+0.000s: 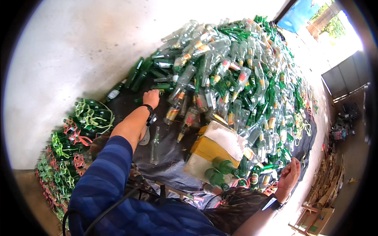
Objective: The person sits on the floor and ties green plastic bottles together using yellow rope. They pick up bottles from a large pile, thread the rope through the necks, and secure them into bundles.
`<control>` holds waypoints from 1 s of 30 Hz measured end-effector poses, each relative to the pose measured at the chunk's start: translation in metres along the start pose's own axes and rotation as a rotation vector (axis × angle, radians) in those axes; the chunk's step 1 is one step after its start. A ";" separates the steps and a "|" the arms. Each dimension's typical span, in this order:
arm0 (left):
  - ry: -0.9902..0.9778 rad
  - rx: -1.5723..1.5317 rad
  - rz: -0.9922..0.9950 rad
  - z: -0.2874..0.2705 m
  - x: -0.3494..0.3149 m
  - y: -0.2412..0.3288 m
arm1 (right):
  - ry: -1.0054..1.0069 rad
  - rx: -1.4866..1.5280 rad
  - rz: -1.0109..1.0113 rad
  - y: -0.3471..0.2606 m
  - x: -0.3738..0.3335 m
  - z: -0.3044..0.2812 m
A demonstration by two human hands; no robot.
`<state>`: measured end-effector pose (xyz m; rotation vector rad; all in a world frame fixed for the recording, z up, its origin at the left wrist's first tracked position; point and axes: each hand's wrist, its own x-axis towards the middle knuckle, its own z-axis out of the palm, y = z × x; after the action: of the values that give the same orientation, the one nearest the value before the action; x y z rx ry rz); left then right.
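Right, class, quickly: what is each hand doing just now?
Left hand: reaching into the bottle pile; whether it grips anything cannot be told.
Right hand: loosely curled, holding nothing.

A big pile of bottles (pixel 236 78) lies on a tarp (pixel 173 161) on the floor (pixel 78 47). Bundled bottles (pixel 75 137) sit to the left. A sack (pixel 216 145) lies before the pile, with one loose bottle (pixel 155 146) to its left.
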<state>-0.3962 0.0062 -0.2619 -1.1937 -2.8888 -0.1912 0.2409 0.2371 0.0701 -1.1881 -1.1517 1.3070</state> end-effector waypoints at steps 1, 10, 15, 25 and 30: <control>-0.052 -0.049 0.003 -0.029 -0.001 0.015 | 0.024 0.015 0.008 -0.003 -0.005 -0.004; -0.193 -0.433 0.225 -0.229 -0.031 0.113 | -0.146 0.040 -0.034 -0.013 -0.023 0.018; -0.108 -0.840 0.406 -0.295 -0.100 0.210 | -0.190 -0.094 -0.026 -0.003 -0.029 0.017; -0.301 -0.985 0.743 -0.248 -0.127 0.292 | -0.359 -0.418 0.013 0.003 -0.044 0.059; -0.251 -0.965 0.861 -0.232 -0.135 0.321 | -0.529 -0.564 0.014 0.010 -0.047 0.082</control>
<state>-0.0833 0.1091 -0.0043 -2.5605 -2.0724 -1.5641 0.1602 0.1875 0.0690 -1.2712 -1.9950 1.3955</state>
